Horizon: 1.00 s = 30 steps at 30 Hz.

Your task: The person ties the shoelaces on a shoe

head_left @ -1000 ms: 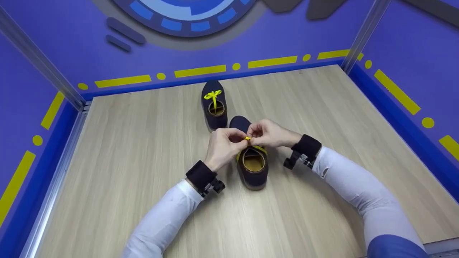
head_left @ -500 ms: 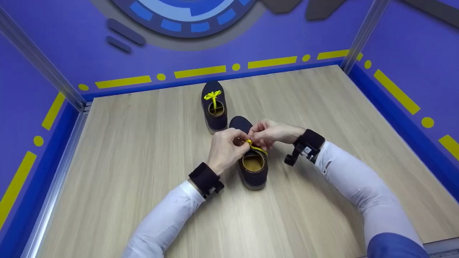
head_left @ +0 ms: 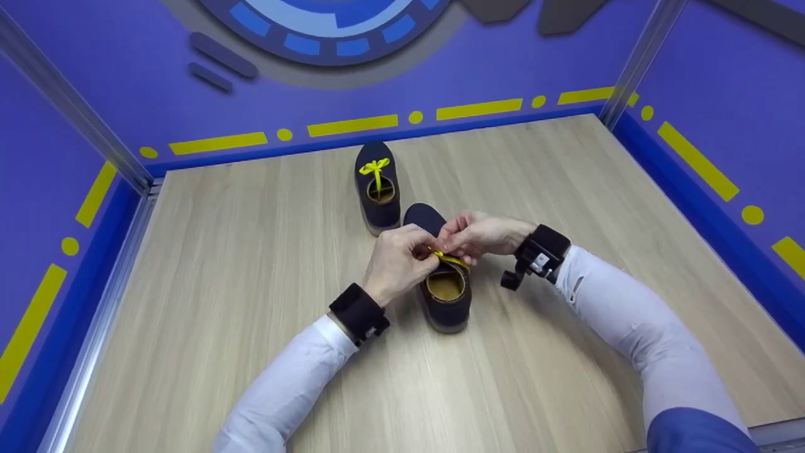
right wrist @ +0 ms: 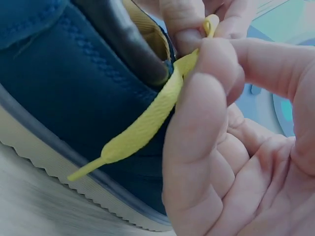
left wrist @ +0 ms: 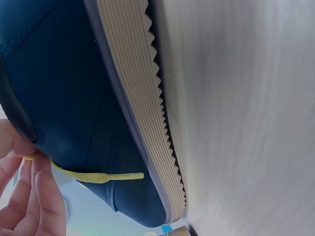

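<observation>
A dark lace-up shoe [head_left: 448, 314] with a tan lining stands on the table, its toe pointing away from me. Both hands meet over its throat. My left hand [head_left: 396, 261] pinches the yellow shoelace [left wrist: 93, 177] between thumb and fingers, and a tipped end hangs down the shoe's side. From the other side, my right hand [head_left: 483, 234] also pinches the lace, with thumb and index finger close to the left fingertips. In the right wrist view a small loop of lace sticks up between the hands, and the other flat yellow end [right wrist: 142, 118] dangles. Fingers hide the knot area.
Ahead and slightly left stands a second dark shoe [head_left: 381, 217], its yellow lace tied in a bow [head_left: 375, 167]. The wooden tabletop [head_left: 251, 251] is bounded by blue-purple panels [head_left: 471, 63] at the back and sides. Each wrist carries a black strap with a small camera.
A second ago both hands pinched a small piece of lace above the shoe. The right hand has since shifted slightly right, its fingers spread lower along the lace. Both shoes stay put.
</observation>
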Each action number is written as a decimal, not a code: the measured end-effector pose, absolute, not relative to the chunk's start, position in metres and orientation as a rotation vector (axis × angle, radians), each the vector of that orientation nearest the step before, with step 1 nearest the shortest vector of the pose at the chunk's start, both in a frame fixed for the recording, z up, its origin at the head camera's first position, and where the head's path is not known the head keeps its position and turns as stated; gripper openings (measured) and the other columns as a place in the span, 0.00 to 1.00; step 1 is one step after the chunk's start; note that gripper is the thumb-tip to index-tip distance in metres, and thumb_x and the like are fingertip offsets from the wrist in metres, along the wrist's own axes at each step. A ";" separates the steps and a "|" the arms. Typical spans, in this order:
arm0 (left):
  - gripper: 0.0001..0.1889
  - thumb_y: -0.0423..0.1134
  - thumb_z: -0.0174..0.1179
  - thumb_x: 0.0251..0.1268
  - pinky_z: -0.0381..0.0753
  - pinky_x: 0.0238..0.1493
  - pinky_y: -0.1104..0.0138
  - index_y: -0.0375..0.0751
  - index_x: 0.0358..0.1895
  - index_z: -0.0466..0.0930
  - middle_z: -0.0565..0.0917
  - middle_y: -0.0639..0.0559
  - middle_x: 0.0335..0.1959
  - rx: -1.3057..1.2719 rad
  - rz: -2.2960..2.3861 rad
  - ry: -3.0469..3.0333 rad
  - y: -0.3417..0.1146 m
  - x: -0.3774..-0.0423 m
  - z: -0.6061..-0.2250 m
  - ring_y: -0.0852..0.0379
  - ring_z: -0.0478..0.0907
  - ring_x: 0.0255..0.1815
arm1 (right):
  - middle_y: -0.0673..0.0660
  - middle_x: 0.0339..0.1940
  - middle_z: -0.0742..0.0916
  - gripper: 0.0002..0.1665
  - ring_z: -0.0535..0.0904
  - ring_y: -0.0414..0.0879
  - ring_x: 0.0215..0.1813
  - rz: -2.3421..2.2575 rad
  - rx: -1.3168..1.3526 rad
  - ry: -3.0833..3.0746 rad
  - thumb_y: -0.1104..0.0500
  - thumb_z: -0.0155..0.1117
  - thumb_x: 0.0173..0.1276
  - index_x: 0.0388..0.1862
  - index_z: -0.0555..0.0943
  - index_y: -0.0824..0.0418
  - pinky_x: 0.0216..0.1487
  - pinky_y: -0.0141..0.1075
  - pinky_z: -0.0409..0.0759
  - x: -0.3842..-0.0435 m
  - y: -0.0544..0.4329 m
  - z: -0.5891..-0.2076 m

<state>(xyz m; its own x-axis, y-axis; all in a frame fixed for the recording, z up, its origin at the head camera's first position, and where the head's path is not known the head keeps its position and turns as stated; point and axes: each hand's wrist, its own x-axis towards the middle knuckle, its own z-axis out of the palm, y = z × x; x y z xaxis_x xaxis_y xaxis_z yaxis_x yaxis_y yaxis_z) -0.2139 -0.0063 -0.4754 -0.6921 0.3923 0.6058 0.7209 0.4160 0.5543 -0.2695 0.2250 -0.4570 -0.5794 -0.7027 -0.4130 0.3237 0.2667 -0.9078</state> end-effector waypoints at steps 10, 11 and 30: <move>0.08 0.27 0.72 0.49 0.82 0.35 0.71 0.45 0.26 0.85 0.88 0.57 0.31 -1.047 -1.024 -2.201 -0.005 -0.213 -0.476 0.62 0.83 0.31 | 0.51 0.20 0.85 0.07 0.83 0.39 0.18 -1.429 -0.309 1.691 0.61 0.64 0.75 0.38 0.86 0.61 0.22 0.30 0.83 -0.270 0.220 -0.454; 0.08 0.27 0.72 0.49 0.82 0.36 0.71 0.46 0.26 0.85 0.88 0.58 0.31 -1.057 -1.002 -2.195 -0.005 -0.213 -0.476 0.63 0.83 0.31 | 0.51 0.19 0.85 0.07 0.82 0.39 0.18 -1.415 -0.316 1.697 0.61 0.64 0.75 0.38 0.86 0.61 0.22 0.30 0.83 -0.270 0.219 -0.453; 0.01 0.36 0.70 0.56 0.81 0.31 0.70 0.44 0.29 0.88 0.89 0.54 0.27 -0.851 -1.204 -2.368 -0.009 -0.216 -0.477 0.55 0.86 0.27 | 0.50 0.29 0.86 0.07 0.83 0.41 0.28 -1.388 -0.423 1.866 0.57 0.59 0.80 0.42 0.81 0.58 0.27 0.29 0.76 -0.267 0.226 -0.446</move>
<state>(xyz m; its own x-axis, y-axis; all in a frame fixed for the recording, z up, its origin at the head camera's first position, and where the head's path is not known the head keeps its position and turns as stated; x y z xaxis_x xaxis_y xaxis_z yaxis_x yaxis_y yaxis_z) -0.2160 -0.0087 -0.4769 -0.7582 0.3529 0.5482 0.6509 0.4584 0.6052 -0.2670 0.2259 -0.4458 -0.6576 -0.6541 -0.3738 0.1700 0.3545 -0.9195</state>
